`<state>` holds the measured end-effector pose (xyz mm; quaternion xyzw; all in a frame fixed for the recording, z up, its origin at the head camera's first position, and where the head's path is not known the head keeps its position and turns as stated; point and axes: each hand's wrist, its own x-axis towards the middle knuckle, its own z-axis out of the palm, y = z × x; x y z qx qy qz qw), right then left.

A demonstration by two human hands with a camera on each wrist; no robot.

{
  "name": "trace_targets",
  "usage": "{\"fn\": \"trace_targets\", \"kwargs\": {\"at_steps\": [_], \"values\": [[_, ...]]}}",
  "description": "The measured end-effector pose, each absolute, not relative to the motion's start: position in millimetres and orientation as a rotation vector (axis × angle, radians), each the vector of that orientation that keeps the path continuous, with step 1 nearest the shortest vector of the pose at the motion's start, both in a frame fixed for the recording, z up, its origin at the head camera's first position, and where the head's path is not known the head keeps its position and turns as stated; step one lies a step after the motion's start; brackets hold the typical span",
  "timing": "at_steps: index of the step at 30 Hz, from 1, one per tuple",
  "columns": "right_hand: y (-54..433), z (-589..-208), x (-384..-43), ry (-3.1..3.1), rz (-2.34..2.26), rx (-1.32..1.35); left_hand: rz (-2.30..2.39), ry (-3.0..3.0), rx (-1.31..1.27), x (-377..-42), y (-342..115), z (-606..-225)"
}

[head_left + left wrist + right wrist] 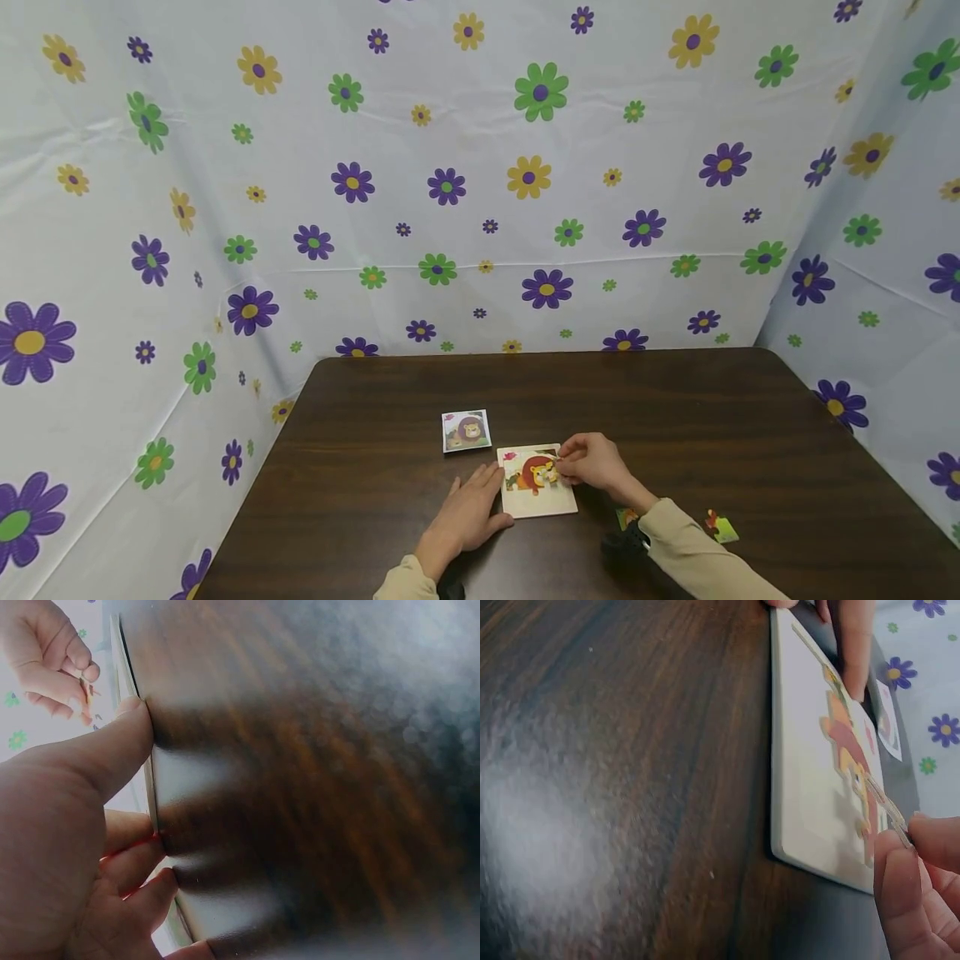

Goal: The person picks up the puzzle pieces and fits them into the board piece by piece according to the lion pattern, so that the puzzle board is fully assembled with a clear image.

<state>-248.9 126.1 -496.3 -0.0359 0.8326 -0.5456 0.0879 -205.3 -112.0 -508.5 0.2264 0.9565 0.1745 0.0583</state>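
Note:
A square wooden puzzle board (542,504) lies on the table, its upper part filled with pieces showing a lion with a reddish mane. My right hand (597,463) pinches a thin puzzle piece (887,802) between thumb and fingertips, over the board's upper right part. In the right wrist view the piece is tilted and seen nearly edge-on, so its picture is hidden. On the board's other side rests my left hand (468,510), fingers extended and touching the left edge. Its thumb (124,739) lies along the board's near side in the left wrist view.
Above the board to the left lies a square picture card (466,431) with a lion on it. A loose puzzle piece (722,529) sits right of the right forearm; another piece (626,517) is partly covered by that arm. Flowered cloth (480,208) hangs behind the dark table (360,467).

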Motion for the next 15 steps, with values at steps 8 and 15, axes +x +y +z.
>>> {"fn": "trace_targets", "kwargs": {"at_steps": [8, 15], "values": [[117.2, -499.9, -247.5, 2.496, -1.617, -0.091, 0.532, 2.9, 0.676, -206.1, -112.1, -510.4], [113.0, -502.6, -247.8, 2.564, -1.574, -0.071, 0.519, 2.902, 0.669, -207.4, -113.2, -510.1]]}}
